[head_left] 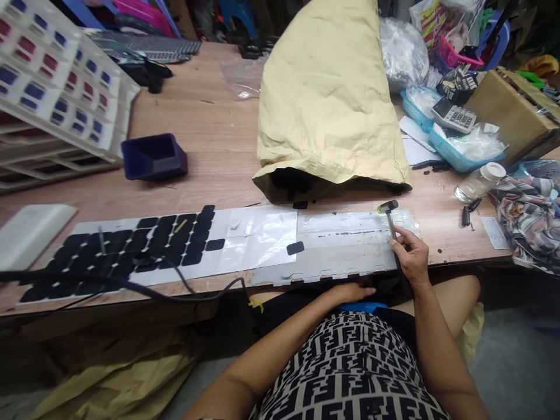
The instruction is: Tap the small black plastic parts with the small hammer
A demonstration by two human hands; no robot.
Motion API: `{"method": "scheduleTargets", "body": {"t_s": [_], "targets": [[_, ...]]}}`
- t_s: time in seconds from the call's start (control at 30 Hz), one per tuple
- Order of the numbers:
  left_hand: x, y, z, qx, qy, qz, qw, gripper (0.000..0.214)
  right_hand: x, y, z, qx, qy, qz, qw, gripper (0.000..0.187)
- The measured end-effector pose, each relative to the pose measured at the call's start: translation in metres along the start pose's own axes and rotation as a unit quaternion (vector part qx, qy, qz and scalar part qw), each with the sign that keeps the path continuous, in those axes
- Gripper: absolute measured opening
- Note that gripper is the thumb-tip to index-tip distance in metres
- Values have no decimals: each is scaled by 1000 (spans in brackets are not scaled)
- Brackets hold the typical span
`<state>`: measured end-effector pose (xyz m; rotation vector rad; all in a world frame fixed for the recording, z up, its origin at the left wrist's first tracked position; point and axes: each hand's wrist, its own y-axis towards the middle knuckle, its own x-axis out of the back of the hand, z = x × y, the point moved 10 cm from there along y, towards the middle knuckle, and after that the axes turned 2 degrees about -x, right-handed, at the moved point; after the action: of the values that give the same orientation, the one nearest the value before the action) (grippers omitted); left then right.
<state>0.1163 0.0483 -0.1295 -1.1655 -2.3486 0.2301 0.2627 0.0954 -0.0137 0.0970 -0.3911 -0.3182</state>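
My right hand (410, 255) is closed round a small hammer (387, 207) with a dark head and a yellowish tip. The hammer stands head up over the right part of a grey-white board (345, 256) at the table's front edge. Below that edge, over my lap, my left hand (355, 293) has its fingers stretched to the right; they are partly in shadow and I see nothing held. Left of the board, a white sheet (262, 248) bears rows of rounded black pieces (166, 233). A single black piece (295, 248) lies where sheet and board meet.
A large tan paper sack (328, 87) lies open toward me behind the board. A black cable (166, 296) crosses the left front. A purple bin (155, 157) and white crate (65, 76) stand left; a lidded jar (479, 182), calculator (454, 115) and blue baskets (470, 153) right.
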Motion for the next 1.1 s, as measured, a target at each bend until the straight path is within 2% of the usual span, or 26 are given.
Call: {"method": "scheduleTargets", "body": {"t_s": [0.07, 0.1, 0.17, 0.2, 0.23, 0.27, 0.3, 0.33, 0.37, 0.4, 0.43, 0.47, 0.5, 0.57, 0.63, 0.7, 0.8, 0.87, 0.97, 1.03, 1.1], "targets": [[-5, -21, -28, -42, 1, 116, 992, 27, 0, 0, 1, 4, -5, -1, 1000, 37], [-3, -33, -49, -90, -2, 173, 981, 32, 1, -1, 2, 5, -7, -1, 1000, 37], [24, -53, -83, -144, -47, 221, 963, 38, 1, -1, 2, 3, -11, -1, 1000, 37], [48, -56, -93, -153, -67, 202, 965, 38, 1, -1, 3, 2, -15, -1, 1000, 37], [78, -53, -97, -148, -68, 146, 976, 37, 1, -1, 3, 1, -19, -1, 1000, 37], [115, -48, -92, -123, -51, 53, 990, 38, 1, 0, 3, 0, -24, -1, 1000, 37], [158, -44, -79, -78, -22, -71, 994, 37, 1, 0, 4, 1, -28, 0, 1000, 36], [201, -47, -62, -15, 21, -202, 979, 37, 1, 0, 4, 2, -31, 1, 1000, 36], [239, -55, -43, 62, 72, -321, 942, 35, 1, 0, 5, 4, -33, 2, 999, 36], [268, -65, -26, 138, 121, -412, 893, 34, 0, 0, 6, 7, -34, 4, 999, 37], [288, -72, -12, 198, 157, -467, 847, 33, 0, 0, 6, 10, -35, 5, 999, 37], [301, -76, 1, 245, 180, -495, 814, 34, 0, 0, 7, 14, -36, 5, 999, 37], [310, -76, 13, 278, 191, -505, 794, 34, 0, 0, 7, 18, -38, 4, 999, 36], [317, -72, 32, 310, 188, -503, 785, 37, 0, 0, 8, 24, -43, 3, 999, 36], [317, -73, 41, 323, 175, -502, 783, 40, 0, 0, 8, 26, -46, 1, 999, 36], [313, -83, 41, 330, 162, -507, 780, 42, 0, 0, 8, 23, -48, 1, 999, 36], [298, -99, 26, 304, 148, -519, 785, 36, 0, 1, 8, 21, -51, 3, 998, 36], [279, -93, 8, 220, 128, -501, 827, 30, -1, 1, 8, 23, -53, 5, 998, 36], [237, -55, -31, 30, 105, -405, 908, 20, -1, 1, 9, 27, -59, 5, 998, 36], [211, -30, -48, -49, 111, -344, 931, 16, 0, 1, 10, 31, -68, 5, 997, 37], [196, -9, -52, -72, 119, -315, 939, 13, -1, 0, 12, 38, -77, 8, 996, 37]]}}
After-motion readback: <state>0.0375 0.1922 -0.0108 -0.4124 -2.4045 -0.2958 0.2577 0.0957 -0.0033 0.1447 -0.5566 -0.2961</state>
